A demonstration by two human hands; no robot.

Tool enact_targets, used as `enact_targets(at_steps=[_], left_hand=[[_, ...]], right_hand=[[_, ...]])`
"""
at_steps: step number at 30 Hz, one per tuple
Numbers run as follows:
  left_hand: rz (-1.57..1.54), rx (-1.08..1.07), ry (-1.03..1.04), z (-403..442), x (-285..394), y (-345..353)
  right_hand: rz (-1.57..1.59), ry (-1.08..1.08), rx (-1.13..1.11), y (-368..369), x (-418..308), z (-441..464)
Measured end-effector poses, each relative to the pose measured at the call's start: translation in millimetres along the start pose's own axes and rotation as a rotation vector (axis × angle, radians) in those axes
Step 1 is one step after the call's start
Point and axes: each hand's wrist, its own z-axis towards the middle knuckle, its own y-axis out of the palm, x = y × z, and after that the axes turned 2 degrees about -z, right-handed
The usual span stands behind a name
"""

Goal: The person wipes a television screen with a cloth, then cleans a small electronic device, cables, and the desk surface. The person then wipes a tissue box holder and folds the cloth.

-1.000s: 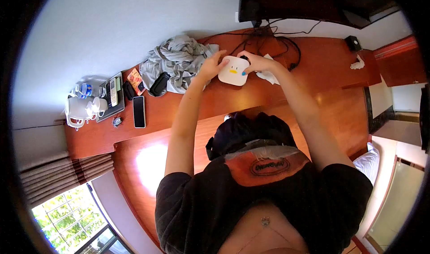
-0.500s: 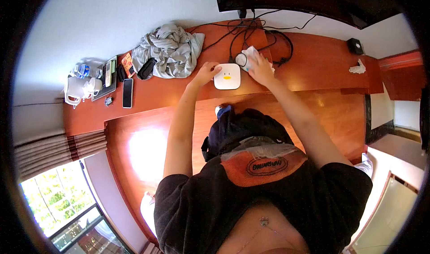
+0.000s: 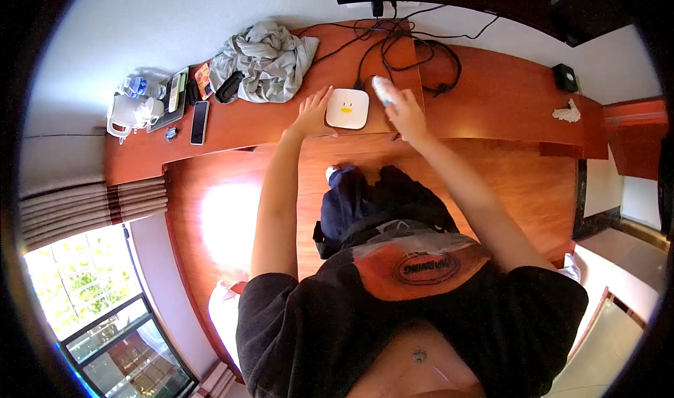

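Black T-shirt (image 3: 316,321): oval chest print seems to read "WARNING", slightly blurred. Bottle (image 3: 137,87) has a blue label, too small to read. White rounded-square box (image 3: 347,119) carries two dark eyes and a yellow beak, no legible brand.

Left hand (image 3: 312,116) open, fingers spread, at the box's left edge; contact unclear. Right hand (image 3: 408,119) closed on a crumpled white wipe (image 3: 385,90), just right of the box.

Box lies flat on the red-brown desk (image 3: 491,110), beak toward the wearer, eyes wallward; near-square, no clear long axis. Wipe slants far-left to near-right.
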Motion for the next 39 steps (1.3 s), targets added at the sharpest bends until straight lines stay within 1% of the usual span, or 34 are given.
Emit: enact_targets(at_steps=[2,5,8,11,12,13,16,17,20,24,27,30,31,34,36,39], left_hand=[[0.048,-0.011,0.01,5.6,-9.0,4.0],[0.088,-0.028,0.047,14.0,-19.2,6.8],[0.059,-0.021,0.11,15.5,-29.1,6.2],[-0.011,0.019,0.156,14.3,-41.6,13.9],[-0.035,0.037,0.171,14.0,-45.3,17.1],[-0.066,0.071,0.216,15.8,-48.9,20.4],[-0.14,0.125,0.19,10.7,-52.6,23.3],[-0.185,0.166,0.216,11.0,-56.7,28.1],[-0.331,0.324,0.237,14.4,-59.0,38.1],[-0.213,0.173,0.215,7.7,-48.0,21.1],[-0.138,0.167,0.229,7.4,-44.7,18.4],[-0.001,-0.053,0.266,8.9,-28.8,-1.5],[-0.007,0.011,0.324,11.3,-27.8,4.5],[-0.096,0.012,0.395,24.0,-25.6,19.2],[-0.134,0.045,0.404,31.5,-21.4,26.2],[-0.129,0.058,0.397,38.6,-14.4,28.0]], right_hand=[[-0.029,0.005,-0.111,3.3,-36.1,-0.5],[-0.156,-0.221,0.06,51.0,-36.8,0.0],[-0.351,-0.253,0.151,79.3,-41.9,7.3],[-0.345,-0.237,0.146,103.4,-47.9,21.9],[-0.338,-0.263,0.143,106.4,-53.6,28.9],[-0.332,-0.287,0.137,108.7,-58.5,34.3],[-0.374,-0.328,0.102,120.6,-75.7,33.6],[-0.399,-0.337,0.088,124.8,-80.7,31.6],[-0.374,-0.294,-0.058,123.1,-101.8,13.6],[-0.391,-0.221,-0.069,125.2,-99.3,-10.9],[-0.52,-0.19,-0.033,111.3,-96.3,-27.0],[-0.53,-0.173,-0.055,94.1,-101.1,-29.6],[-0.487,-0.19,-0.07,95.0,-96.4,-29.8],[-0.346,-0.252,-0.1,101.3,-68.5,-17.1],[-0.228,-0.301,-0.11,100.7,-54.1,-8.8],[-0.187,-0.341,-0.105,94.9,-42.7,-2.3]])
